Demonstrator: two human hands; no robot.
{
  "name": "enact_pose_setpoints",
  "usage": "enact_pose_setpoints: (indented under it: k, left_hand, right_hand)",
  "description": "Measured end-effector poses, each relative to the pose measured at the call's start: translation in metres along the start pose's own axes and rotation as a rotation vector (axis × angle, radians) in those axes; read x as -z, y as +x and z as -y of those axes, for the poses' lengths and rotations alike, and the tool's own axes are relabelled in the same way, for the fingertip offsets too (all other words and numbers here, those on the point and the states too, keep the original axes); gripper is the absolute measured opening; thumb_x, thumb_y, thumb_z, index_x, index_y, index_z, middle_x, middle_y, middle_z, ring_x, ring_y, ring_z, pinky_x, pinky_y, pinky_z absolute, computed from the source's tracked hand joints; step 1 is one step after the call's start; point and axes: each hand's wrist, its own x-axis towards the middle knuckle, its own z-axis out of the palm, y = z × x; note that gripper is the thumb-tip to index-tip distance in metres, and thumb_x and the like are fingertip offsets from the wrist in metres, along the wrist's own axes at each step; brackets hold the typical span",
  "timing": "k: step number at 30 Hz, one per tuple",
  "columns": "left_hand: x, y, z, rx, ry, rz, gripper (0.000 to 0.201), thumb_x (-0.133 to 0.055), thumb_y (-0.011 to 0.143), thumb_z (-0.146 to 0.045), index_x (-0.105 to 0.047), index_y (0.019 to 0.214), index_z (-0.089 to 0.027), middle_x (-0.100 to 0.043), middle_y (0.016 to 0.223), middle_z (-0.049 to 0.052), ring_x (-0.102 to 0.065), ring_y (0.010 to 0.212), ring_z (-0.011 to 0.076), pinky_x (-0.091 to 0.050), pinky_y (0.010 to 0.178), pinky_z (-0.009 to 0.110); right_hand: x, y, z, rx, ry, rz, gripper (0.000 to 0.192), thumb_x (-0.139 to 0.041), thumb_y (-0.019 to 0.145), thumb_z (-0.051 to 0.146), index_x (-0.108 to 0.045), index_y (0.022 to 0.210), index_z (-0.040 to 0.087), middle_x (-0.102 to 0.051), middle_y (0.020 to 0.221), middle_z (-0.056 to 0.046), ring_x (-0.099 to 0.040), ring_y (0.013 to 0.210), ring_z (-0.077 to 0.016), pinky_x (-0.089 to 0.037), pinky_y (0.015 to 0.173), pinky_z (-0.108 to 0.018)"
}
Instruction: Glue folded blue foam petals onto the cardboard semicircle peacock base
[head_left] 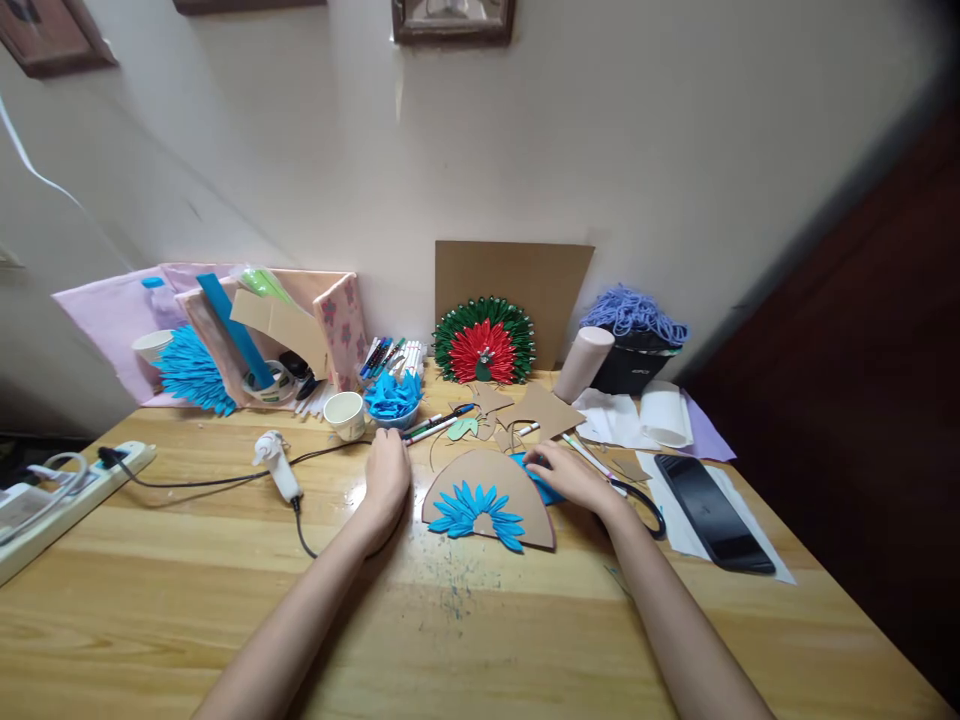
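A half-round cardboard piece (501, 476) with several blue paper petals (471, 509) glued along its lower edge lies on the wooden table (225, 580). My left hand (386, 478) rests on the table just left of it, fingers curled, holding nothing I can see. My right hand (570, 474) presses down on a blue paper piece (545, 489) at the cardboard's right edge. Black-handled scissors (646, 503) lie just right of that hand.
A glue gun (276, 463) with its cord runs to a power strip (67, 495) at the left. A paper cup (345, 414), a bowl of blue petals (391, 398), markers (435, 424), a red-green paper peacock (484, 342), yarn (634, 312) and a phone (711, 510) surround the work.
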Motion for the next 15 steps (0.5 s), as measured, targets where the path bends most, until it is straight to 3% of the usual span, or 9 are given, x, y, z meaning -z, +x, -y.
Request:
enact_pose_setpoints:
  k: [6,11,15]
  left_hand:
    - [0.001,0.005,0.021,0.027,0.076,-0.015,0.023,-0.038,0.086,-0.025,-0.058,0.087,-0.014,-0.061,0.088,0.013,-0.057,0.082,0.0228,-0.038,0.07,0.03]
    - [0.002,0.006,0.021,0.002,-0.038,-0.084,0.021,-0.042,0.084,-0.027,-0.061,0.085,-0.017,-0.061,0.087,0.009,-0.057,0.081,0.021,-0.039,0.066,0.028]
    - [0.021,-0.008,0.023,0.038,-0.273,-0.133,0.021,-0.048,0.081,-0.032,-0.063,0.079,-0.017,-0.06,0.084,0.007,-0.057,0.075,0.0185,-0.042,0.065,0.028]
  right_hand:
    - [-0.006,0.0,0.009,0.024,0.008,0.039,0.018,-0.047,0.082,0.028,-0.062,0.085,0.019,-0.063,0.092,-0.007,-0.057,0.087,-0.0202,-0.041,0.077,-0.031]
    - [-0.005,-0.001,0.016,0.046,0.024,0.027,0.019,-0.046,0.082,0.03,-0.062,0.086,0.02,-0.063,0.095,-0.007,-0.057,0.09,-0.0215,-0.041,0.08,-0.033]
    - [0.0,-0.004,0.033,0.072,0.077,-0.03,0.021,-0.045,0.083,0.032,-0.062,0.087,0.021,-0.064,0.095,-0.007,-0.057,0.089,-0.0228,-0.041,0.08,-0.035]
